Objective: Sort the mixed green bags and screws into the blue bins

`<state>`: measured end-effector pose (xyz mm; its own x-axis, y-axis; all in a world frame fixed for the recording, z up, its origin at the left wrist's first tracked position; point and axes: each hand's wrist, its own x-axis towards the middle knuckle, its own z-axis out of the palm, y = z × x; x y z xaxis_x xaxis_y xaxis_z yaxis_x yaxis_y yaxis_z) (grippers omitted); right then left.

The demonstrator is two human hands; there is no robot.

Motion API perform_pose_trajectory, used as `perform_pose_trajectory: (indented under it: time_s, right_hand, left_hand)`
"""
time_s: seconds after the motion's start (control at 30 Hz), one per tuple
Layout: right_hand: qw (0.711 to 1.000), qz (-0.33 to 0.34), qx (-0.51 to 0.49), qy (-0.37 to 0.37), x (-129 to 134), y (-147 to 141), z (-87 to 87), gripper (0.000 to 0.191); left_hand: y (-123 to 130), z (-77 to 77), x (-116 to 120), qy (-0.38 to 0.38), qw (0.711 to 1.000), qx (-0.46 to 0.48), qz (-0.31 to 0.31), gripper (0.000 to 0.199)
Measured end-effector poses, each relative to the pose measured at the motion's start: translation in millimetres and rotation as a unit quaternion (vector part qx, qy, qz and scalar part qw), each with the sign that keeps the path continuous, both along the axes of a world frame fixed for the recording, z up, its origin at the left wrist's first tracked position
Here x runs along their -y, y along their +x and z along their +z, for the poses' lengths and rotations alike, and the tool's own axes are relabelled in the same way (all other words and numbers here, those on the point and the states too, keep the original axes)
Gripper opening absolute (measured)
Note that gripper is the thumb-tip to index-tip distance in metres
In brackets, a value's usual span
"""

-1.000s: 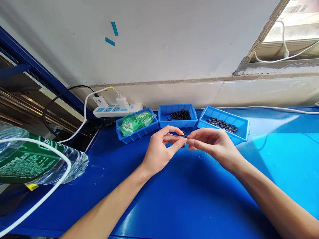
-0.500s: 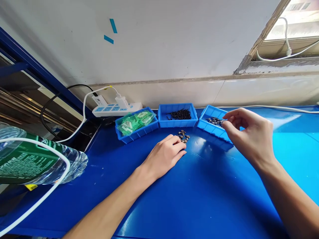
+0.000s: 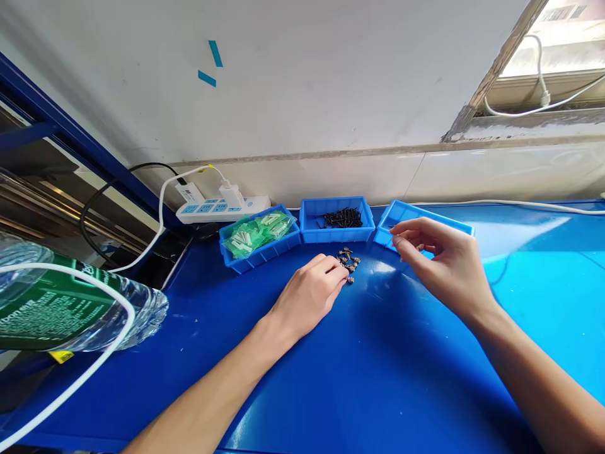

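My left hand [image 3: 309,293] rests on the blue table with its fingers curled and pressed together. Its fingertips touch a small pile of short screws [image 3: 347,257], and whatever they grip is hidden. Above the near side of the right blue bin [image 3: 454,225] is my right hand [image 3: 442,261], thumb and index finger pinched. Anything in that pinch is too small to make out. The hand covers most of the bin's contents. In the middle bin [image 3: 307,221] lie long black screws [image 3: 347,217]. Green-and-clear plastic packets [image 3: 265,228] fill the left bin [image 3: 246,261].
Behind the left bin stands a white power strip [image 3: 189,216] with plugs and cables. A large water bottle [image 3: 137,309] lies at the left, crossed by a white cable [image 3: 127,315]. The wall [image 3: 331,94] rises behind the bins.
My right hand has moved left and slightly down from the right bin toward the pile. My left hand's fingers have drawn in a little, showing more of the screws.
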<state>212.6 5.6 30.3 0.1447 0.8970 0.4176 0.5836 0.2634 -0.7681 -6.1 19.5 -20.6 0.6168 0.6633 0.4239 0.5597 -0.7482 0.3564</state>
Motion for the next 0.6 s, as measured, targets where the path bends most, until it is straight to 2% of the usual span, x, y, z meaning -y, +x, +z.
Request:
perform_pose_trajectory:
  time_s: [0.23,0.6]
  right_hand:
    - [0.999,0.015,-0.037,-0.024,-0.5,-2.2,-2.5,0.012]
    - [0.996,0.030,-0.075,-0.047,-1.0,-2.4,2.1,0.015]
  left_hand:
    - [-1.6,1.2,-0.7,-0.002,1.000,0.010,0.006,0.020]
    - [-2.5,3.8,-1.8,-0.043,0.999,0.011,0.019,0.017]
